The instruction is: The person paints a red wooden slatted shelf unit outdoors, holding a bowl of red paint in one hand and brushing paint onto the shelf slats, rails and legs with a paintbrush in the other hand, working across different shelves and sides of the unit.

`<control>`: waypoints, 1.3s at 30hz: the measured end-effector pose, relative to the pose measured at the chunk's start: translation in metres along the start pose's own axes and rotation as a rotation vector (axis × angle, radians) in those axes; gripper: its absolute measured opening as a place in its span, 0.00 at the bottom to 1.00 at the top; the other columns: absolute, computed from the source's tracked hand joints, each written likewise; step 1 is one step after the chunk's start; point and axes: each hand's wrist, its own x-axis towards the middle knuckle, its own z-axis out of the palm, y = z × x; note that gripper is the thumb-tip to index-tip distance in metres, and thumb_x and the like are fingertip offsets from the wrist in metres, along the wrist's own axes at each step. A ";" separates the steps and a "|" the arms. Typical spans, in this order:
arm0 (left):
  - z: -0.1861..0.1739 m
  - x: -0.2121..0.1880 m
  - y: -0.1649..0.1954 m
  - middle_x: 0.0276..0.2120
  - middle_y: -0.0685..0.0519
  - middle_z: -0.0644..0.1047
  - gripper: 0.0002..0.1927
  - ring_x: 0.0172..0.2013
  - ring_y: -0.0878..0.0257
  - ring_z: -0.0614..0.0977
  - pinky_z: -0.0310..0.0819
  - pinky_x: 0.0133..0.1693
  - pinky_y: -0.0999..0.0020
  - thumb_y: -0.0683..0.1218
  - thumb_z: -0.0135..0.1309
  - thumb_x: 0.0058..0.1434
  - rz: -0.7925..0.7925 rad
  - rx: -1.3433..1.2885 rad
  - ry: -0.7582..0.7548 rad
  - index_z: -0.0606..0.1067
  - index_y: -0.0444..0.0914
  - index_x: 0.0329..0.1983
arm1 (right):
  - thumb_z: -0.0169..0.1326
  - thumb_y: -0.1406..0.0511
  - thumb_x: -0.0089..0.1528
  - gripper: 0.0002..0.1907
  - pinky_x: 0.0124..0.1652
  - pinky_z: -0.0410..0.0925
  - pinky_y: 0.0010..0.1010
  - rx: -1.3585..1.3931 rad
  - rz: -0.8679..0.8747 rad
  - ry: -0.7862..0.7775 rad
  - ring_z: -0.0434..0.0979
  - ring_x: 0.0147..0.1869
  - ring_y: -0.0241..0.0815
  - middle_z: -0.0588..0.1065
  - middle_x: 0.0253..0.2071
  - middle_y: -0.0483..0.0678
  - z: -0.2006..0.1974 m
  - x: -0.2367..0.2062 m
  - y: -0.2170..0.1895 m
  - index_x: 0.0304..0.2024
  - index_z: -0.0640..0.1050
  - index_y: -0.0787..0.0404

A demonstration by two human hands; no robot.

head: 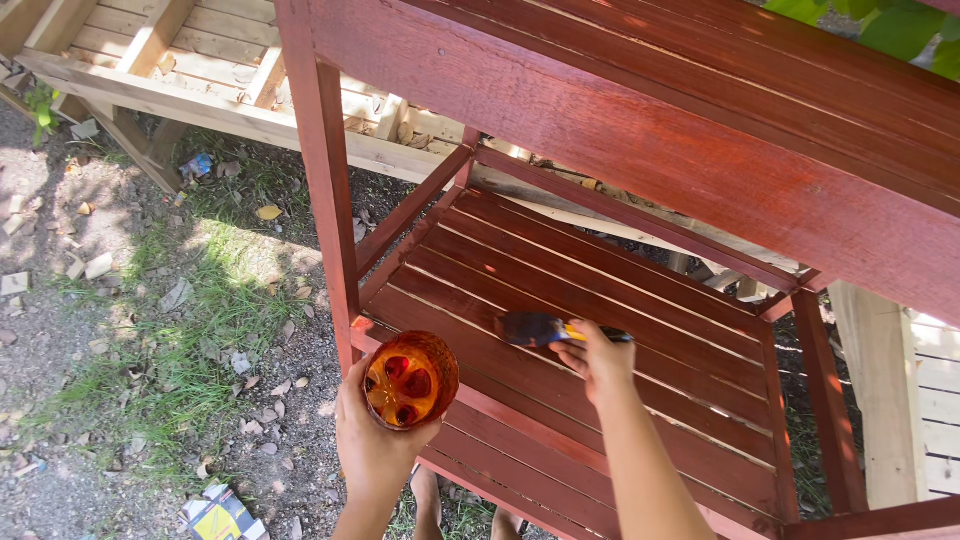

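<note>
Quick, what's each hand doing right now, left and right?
Left hand: closed around an orange cup of red stain.
Right hand: closed on a paintbrush, bristles on the lower slatted shelf.

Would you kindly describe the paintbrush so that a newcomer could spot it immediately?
Find the red-stained wooden shelf unit, then its lower slatted shelf. The right hand holds the paintbrush flat on those slats; its dark bristles and yellow handle stand out against the red wood.

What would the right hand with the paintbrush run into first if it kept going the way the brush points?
The right hand aims its brush leftward along the red slatted shelf. It would likely meet the red upright leg at the shelf's left end first, though depth is hard to judge.
</note>
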 end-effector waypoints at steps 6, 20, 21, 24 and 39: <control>-0.004 0.002 0.000 0.53 0.46 0.74 0.55 0.56 0.46 0.75 0.70 0.55 0.52 0.47 0.77 0.25 -0.005 0.006 0.008 0.65 0.36 0.61 | 0.61 0.67 0.60 0.12 0.29 0.78 0.32 -0.028 0.039 -0.075 0.85 0.33 0.50 0.80 0.39 0.59 0.083 -0.001 0.004 0.43 0.78 0.69; 0.021 -0.005 0.011 0.53 0.44 0.73 0.56 0.55 0.46 0.75 0.72 0.53 0.52 0.49 0.77 0.27 0.057 -0.014 -0.039 0.64 0.35 0.62 | 0.59 0.66 0.60 0.13 0.32 0.78 0.35 -0.238 -0.081 0.114 0.85 0.36 0.52 0.81 0.42 0.56 -0.168 -0.001 -0.023 0.44 0.79 0.68; 0.022 -0.005 0.012 0.54 0.43 0.73 0.57 0.55 0.46 0.75 0.72 0.53 0.52 0.49 0.77 0.27 0.063 -0.012 -0.037 0.64 0.35 0.63 | 0.60 0.66 0.60 0.14 0.32 0.78 0.34 -0.239 -0.078 0.101 0.85 0.36 0.52 0.81 0.42 0.58 -0.162 0.000 -0.022 0.44 0.78 0.70; 0.022 -0.006 0.014 0.53 0.44 0.72 0.56 0.54 0.47 0.77 0.73 0.53 0.53 0.50 0.77 0.29 0.030 -0.024 -0.044 0.63 0.36 0.63 | 0.63 0.66 0.59 0.15 0.31 0.79 0.33 -0.250 -0.079 0.027 0.86 0.34 0.52 0.81 0.40 0.61 -0.110 0.014 -0.021 0.44 0.79 0.71; 0.024 -0.012 0.016 0.53 0.43 0.73 0.55 0.54 0.45 0.77 0.73 0.54 0.54 0.49 0.77 0.29 0.096 -0.064 -0.014 0.64 0.34 0.62 | 0.59 0.65 0.62 0.11 0.35 0.81 0.32 -0.729 -0.104 -0.266 0.87 0.36 0.46 0.84 0.41 0.58 -0.095 0.022 -0.082 0.43 0.84 0.63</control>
